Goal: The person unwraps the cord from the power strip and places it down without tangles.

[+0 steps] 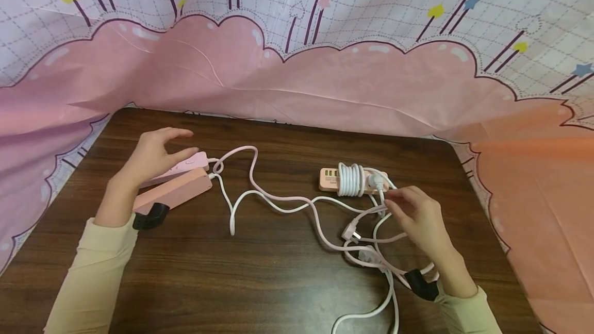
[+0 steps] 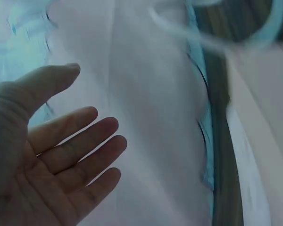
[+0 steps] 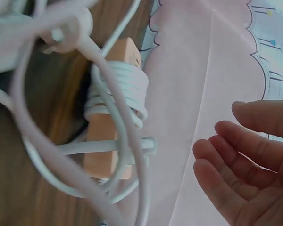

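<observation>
My left hand hovers over two power strips at the left of the table, its fingers apart from the thumb and nothing between them. One is a pink power strip; in front of it lies a peach power strip turned on its side. Over on the right, my right hand is held loosely curved above tangled cables, and the right wrist view shows its fingers empty. Just beyond that hand sits a smaller peach power strip, with white cable coiled around it and a white plug in its end.
A pink cable and a white cable run from the left strips to the tangle. A pink plug and a whitish plug lie there. Pink patterned cloth hangs behind the dark wooden table.
</observation>
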`<state>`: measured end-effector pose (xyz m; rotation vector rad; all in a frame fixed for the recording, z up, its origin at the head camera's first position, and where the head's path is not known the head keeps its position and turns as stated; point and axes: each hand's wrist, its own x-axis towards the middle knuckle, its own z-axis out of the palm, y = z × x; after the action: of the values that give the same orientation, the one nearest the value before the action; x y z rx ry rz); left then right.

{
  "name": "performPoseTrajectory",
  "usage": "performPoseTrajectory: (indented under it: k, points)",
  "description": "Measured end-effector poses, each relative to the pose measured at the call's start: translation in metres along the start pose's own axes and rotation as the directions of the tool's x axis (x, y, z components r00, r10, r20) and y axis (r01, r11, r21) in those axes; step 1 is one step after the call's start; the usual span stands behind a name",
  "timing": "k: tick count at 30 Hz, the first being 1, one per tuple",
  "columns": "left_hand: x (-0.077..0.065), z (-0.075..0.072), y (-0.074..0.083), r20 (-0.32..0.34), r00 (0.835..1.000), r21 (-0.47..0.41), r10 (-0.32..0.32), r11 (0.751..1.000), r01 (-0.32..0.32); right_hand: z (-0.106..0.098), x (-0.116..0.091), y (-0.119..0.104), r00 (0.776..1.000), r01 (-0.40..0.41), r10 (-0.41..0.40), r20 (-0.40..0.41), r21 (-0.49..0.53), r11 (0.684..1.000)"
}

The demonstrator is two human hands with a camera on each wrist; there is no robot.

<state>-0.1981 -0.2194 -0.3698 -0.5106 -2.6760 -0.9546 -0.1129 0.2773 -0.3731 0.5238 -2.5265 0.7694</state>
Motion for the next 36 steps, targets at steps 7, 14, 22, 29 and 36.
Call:
performPoseTrajectory:
  k: [7,14,22,29,36]
  points:
    - [0.024,0.030,0.036,0.014,0.997,-0.122,0.072,0.990,-0.069,0.004,0.022,0.002,0.999,-0.045,0.045,0.005,-0.032,0.998]
    - [0.033,0.048,0.054,0.038,0.996,-0.189,0.084,0.979,-0.076,0.006,0.032,0.003,0.998,-0.069,0.069,0.002,-0.042,0.997]
    - [0.044,0.077,0.073,0.084,0.988,-0.258,0.133,0.960,-0.108,0.014,0.034,0.009,0.988,-0.150,0.150,0.030,-0.015,0.989]
    - [0.054,0.101,0.094,0.167,0.966,-0.253,0.197,0.956,-0.151,0.022,0.036,0.012,0.984,-0.176,0.177,0.030,-0.013,0.984]
    - [0.065,0.109,0.119,0.238,0.933,-0.227,0.269,0.950,-0.216,0.025,0.039,0.012,0.985,-0.173,0.173,0.021,0.010,0.985]
